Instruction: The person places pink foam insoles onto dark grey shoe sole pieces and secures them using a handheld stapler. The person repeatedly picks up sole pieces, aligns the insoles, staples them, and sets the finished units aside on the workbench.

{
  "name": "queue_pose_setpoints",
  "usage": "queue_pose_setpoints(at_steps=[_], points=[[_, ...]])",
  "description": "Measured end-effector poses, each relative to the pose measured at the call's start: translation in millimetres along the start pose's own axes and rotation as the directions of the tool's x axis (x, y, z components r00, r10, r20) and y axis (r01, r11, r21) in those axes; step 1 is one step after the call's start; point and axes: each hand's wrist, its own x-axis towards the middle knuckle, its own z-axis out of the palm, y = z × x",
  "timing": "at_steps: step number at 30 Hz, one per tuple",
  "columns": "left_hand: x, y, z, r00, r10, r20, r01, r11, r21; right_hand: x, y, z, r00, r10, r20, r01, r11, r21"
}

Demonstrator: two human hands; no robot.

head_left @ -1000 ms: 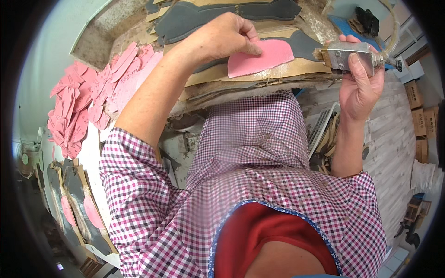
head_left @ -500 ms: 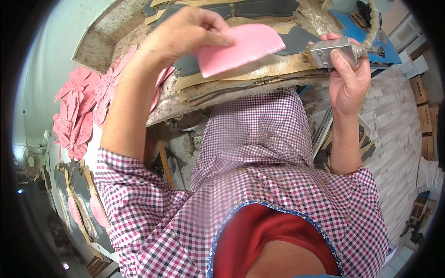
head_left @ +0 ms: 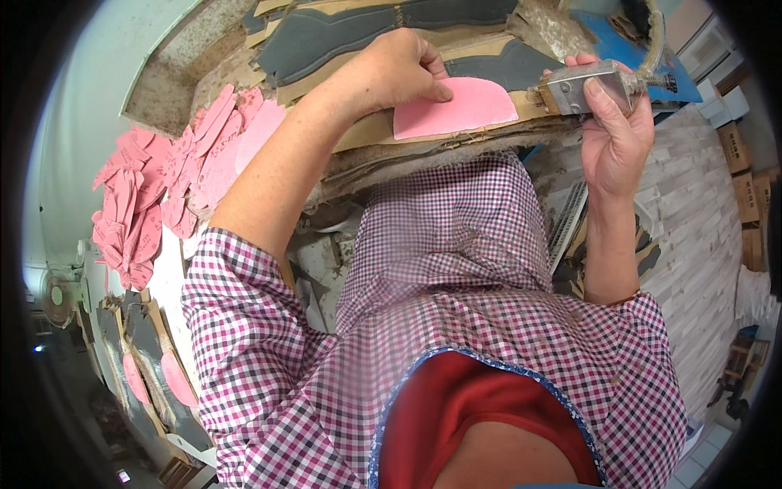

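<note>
A pink half-moon shoe stiffener (head_left: 464, 110) lies against the tan edge of a dark grey shoe-upper piece (head_left: 505, 67) on the bench. Its upper left part is pinched between the thumb and fingers of my left hand (head_left: 397, 72). At the right, my right hand (head_left: 612, 134) is closed around a metal box-shaped glue applicator (head_left: 574, 88) with a tan front end and a hose. The applicator's front end is beside the stiffener's right end, a little apart from it. More grey and tan upper pieces (head_left: 318, 45) lie behind my left hand.
Several pink stiffeners (head_left: 130, 208) are heaped at the left. Beyond them lie grey upper pieces with pink stiffeners on them (head_left: 177, 379). A raised, stained board edge (head_left: 159, 85) borders the bench at the far left. Cardboard boxes (head_left: 745, 204) stand on the right.
My left hand has moved right and lowered the pink stiffener flat onto the tan edge. The upper pieces have shifted slightly left. My right hand still grips the applicator in nearly the same place.
</note>
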Motion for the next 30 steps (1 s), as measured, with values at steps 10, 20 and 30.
queue_pose_setpoints(at_steps=[10,20,30], points=[[-3.2,6.1,27.4,0.964,0.123,-0.237,0.036,0.818,0.574,1.7,0.6,-9.0,1.000,-0.008,-0.027,0.004,0.992,-0.129],[-77.8,-81.4,-14.3,0.849,-0.210,-0.485,0.265,0.963,0.047,-9.4,13.6,44.5,0.987,-0.011,0.160,0.046,0.975,-0.219],[-87.6,-63.2,-29.9,0.873,-0.384,-0.301,0.273,0.896,-0.351,-10.6,36.7,89.4,0.955,-0.056,0.291,0.127,0.965,-0.230]])
